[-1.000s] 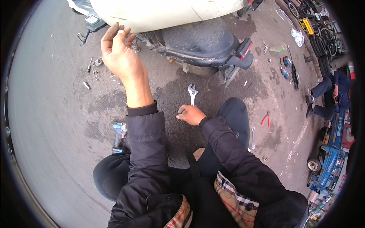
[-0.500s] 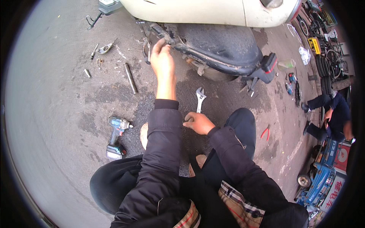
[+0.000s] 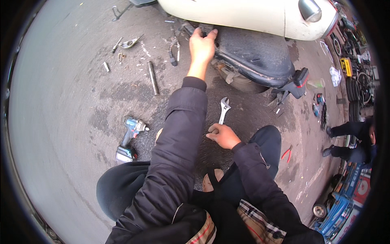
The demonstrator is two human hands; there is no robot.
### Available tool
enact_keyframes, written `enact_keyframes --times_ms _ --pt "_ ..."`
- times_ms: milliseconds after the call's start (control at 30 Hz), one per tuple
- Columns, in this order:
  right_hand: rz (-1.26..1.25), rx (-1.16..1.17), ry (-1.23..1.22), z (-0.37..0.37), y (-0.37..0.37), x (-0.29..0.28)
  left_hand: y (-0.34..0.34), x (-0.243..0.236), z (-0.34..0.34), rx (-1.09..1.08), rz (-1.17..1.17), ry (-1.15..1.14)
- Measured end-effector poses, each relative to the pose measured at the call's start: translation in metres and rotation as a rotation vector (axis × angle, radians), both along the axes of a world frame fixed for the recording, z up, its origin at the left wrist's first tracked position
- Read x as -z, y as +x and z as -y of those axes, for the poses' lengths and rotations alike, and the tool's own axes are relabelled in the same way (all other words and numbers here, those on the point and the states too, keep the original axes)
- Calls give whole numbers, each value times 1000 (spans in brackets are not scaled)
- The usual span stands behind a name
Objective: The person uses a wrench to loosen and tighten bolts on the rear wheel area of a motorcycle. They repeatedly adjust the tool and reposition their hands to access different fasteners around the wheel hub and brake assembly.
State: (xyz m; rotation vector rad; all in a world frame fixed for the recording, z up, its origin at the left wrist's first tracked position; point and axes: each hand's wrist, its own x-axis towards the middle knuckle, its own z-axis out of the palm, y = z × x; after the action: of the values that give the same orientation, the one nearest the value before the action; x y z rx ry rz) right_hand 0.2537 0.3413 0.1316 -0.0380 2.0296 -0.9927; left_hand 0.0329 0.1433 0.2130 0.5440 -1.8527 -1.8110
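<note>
A cream scooter body (image 3: 243,18) lies on its side at the far edge, its black rear fender (image 3: 256,53) toward me. My left hand (image 3: 202,48) reaches to the dark frame beside the fender, thumb and forefinger gripping a dark part there; the other fingers are hidden. My right hand (image 3: 224,137) is closed over the handle of a silver adjustable wrench (image 3: 224,106), whose jaw points away from me. Thumb and forefinger are pressed together; whether a small piece sits between them is unclear. The wheel (image 3: 243,84) shows partly under the fender.
A blue cordless impact driver (image 3: 131,136) and a metal bar (image 3: 153,78) lie left. Beyond are a metal bracket (image 3: 130,43) and small hardware. Red pliers (image 3: 287,153) lie right of my knee. Farther right are a person (image 3: 347,132), a blue vehicle (image 3: 341,203) and stacked tyres (image 3: 353,91).
The view has shifted and turned slightly. My left hand's thumb and forefinger have spread farther apart at the scooter's frame. The right hand stays by the wrench.
</note>
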Motion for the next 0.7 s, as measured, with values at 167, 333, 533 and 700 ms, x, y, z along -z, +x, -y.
enact_keyframes --times_ms 167,333,533,700 --pt "-53 -2 -5 -8 8 0 3 -1 1 14 1 27" --pt "-96 -26 3 -15 14 -3 5 -4 4 69 32 50" --pt "-62 -23 -7 -11 8 3 5 -2 2 49 -7 70" --pt "-51 -64 7 -1 3 10 3 5 3 56 -41 87"
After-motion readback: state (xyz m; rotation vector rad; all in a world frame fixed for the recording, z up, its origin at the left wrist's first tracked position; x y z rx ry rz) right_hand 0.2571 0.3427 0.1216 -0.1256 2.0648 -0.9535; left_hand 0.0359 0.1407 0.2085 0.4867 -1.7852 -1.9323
